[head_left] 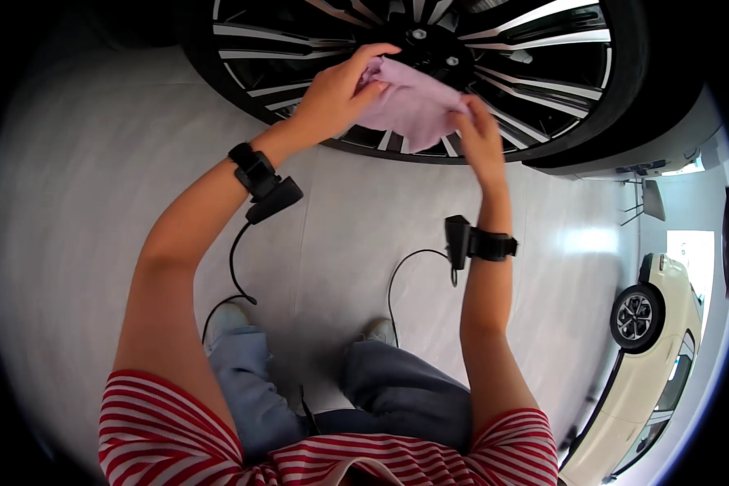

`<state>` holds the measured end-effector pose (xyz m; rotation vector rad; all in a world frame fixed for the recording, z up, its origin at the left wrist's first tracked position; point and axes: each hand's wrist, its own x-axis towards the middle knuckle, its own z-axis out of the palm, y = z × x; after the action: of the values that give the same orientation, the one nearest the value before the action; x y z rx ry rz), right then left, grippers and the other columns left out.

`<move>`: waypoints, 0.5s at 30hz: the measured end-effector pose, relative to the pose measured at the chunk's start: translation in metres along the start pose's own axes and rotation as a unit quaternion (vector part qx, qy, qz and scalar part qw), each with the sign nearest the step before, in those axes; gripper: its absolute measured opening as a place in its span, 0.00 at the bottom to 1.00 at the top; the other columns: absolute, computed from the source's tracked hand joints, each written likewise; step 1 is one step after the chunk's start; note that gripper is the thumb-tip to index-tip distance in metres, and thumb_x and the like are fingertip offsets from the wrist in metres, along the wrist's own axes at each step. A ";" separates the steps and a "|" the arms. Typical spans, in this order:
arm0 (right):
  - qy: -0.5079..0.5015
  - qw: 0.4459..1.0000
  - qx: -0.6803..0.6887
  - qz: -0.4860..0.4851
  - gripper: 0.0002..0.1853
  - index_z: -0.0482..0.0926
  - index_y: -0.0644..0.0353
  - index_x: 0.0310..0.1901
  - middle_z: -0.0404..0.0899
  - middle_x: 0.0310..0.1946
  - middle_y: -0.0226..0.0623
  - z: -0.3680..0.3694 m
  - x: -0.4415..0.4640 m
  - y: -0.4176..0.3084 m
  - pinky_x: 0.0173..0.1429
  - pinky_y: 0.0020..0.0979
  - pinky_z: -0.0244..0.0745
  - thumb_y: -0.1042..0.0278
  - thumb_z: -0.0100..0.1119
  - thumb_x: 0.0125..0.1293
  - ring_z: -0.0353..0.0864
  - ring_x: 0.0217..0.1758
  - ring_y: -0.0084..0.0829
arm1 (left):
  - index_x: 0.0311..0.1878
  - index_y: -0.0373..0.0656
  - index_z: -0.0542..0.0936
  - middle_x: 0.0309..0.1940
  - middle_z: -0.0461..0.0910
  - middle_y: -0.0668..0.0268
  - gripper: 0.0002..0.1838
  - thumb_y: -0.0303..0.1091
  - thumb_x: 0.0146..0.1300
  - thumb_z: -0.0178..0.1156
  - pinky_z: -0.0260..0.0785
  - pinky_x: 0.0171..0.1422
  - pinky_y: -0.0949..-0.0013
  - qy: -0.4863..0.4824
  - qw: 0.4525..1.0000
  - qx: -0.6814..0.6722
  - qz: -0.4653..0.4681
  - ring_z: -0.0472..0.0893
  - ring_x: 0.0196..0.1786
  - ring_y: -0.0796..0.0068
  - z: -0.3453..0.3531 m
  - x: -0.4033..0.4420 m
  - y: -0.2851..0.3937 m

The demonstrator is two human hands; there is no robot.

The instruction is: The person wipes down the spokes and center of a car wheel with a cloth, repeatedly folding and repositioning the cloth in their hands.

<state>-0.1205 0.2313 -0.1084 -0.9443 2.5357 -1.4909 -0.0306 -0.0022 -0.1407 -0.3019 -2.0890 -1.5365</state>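
A pink-lilac cloth [413,104] is stretched between my two hands, in front of a car wheel [535,49] with black and silver spokes. My left hand [338,93] grips the cloth's left end between thumb and fingers. At the opposite end, my right hand [479,134] pinches the cloth's corner; it is slightly blurred. The lower edge of the cloth hangs loose over the tyre's near rim. Part of the hub and spokes is hidden behind the cloth and my left hand.
Grey floor [316,211] lies below the wheel. Black straps with boxes and cables [394,275] are on both wrists. My shoes [227,320] stand on the floor. A cream car [648,381] is at the right, with a chair [652,201] farther back.
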 end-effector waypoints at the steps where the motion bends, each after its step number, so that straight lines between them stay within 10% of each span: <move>1: 0.004 1.000 0.018 0.003 0.12 0.76 0.61 0.47 0.77 0.34 0.28 -0.005 0.000 -0.011 0.41 0.20 0.67 0.72 0.52 0.63 0.71 0.36 0.18 | 0.65 0.53 0.68 0.40 0.79 0.63 0.25 0.25 0.65 0.57 0.71 0.49 0.70 -0.019 1.000 0.007 -0.006 0.79 0.42 0.72 -0.002 0.002 0.008; 5: 0.036 0.998 0.036 0.024 0.14 0.72 0.58 0.53 0.76 0.36 0.27 -0.017 -0.001 -0.047 0.43 0.19 0.65 0.70 0.52 0.67 0.70 0.37 0.18 | 0.63 0.50 0.70 0.44 0.77 0.66 0.26 0.22 0.61 0.58 0.70 0.50 0.73 -0.076 0.992 0.075 0.069 0.77 0.45 0.76 0.001 0.013 0.014; 8: 0.047 0.998 0.042 0.029 0.15 0.71 0.57 0.56 0.74 0.34 0.26 -0.024 -0.004 -0.050 0.40 0.18 0.64 0.65 0.54 0.71 0.68 0.36 0.16 | 0.62 0.47 0.72 0.47 0.76 0.69 0.25 0.24 0.60 0.61 0.70 0.52 0.73 -0.115 0.987 -0.109 -0.039 0.75 0.47 0.79 0.004 0.015 0.014; 15: 0.046 0.995 0.081 -0.028 0.12 0.73 0.60 0.53 0.77 0.40 0.28 -0.032 -0.005 -0.063 0.42 0.17 0.68 0.67 0.51 0.73 0.72 0.40 0.15 | 0.55 0.41 0.73 0.43 0.79 0.65 0.21 0.39 0.63 0.65 0.70 0.49 0.75 0.062 0.982 -0.153 -0.090 0.78 0.42 0.78 0.007 0.016 -0.009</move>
<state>-0.0976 0.2367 -0.0414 -0.9516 2.4201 -1.7643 -0.0502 -0.0001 -0.1408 -0.1230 -1.8238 -1.9361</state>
